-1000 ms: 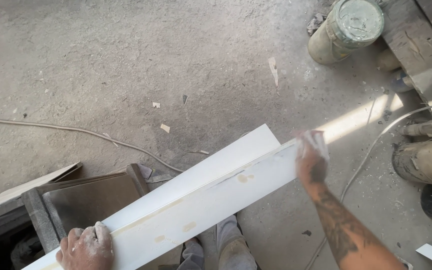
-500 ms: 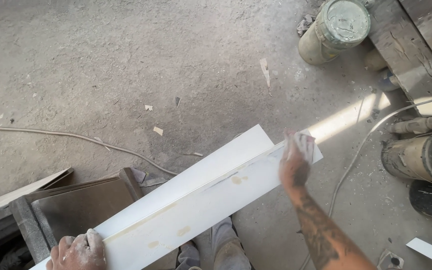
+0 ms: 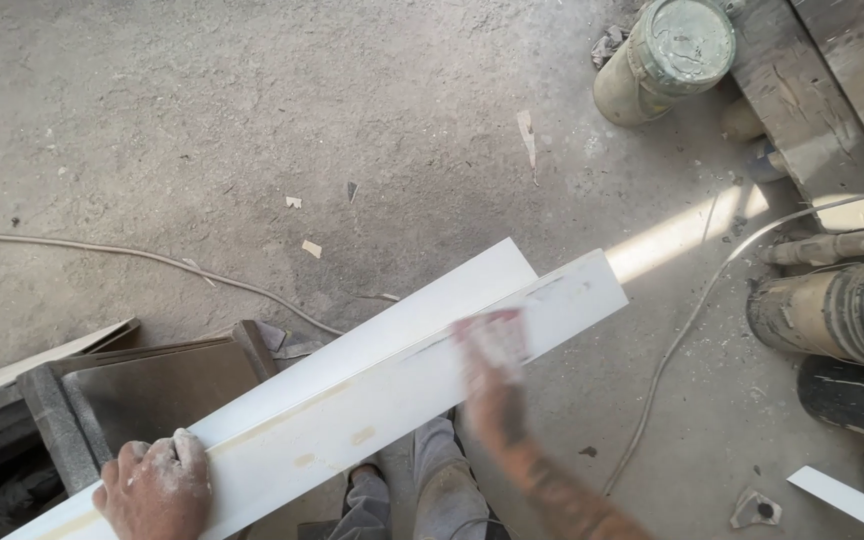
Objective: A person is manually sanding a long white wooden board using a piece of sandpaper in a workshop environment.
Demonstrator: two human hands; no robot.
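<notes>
A: Where is the long white board (image 3: 382,400)?
B: It runs aslant over the grey stand (image 3: 142,390), above the concrete floor (image 3: 252,130).

A: And the hands?
B: The left hand (image 3: 157,485) clasps the board's near end. The right hand (image 3: 497,375), blurred, presses a pale pad (image 3: 500,335) flat on the board's face.

A: Any containers?
B: A round, paint-smeared bucket (image 3: 667,55) stands well beyond the board's far end; dark drums (image 3: 842,315) lie to its right.
</notes>
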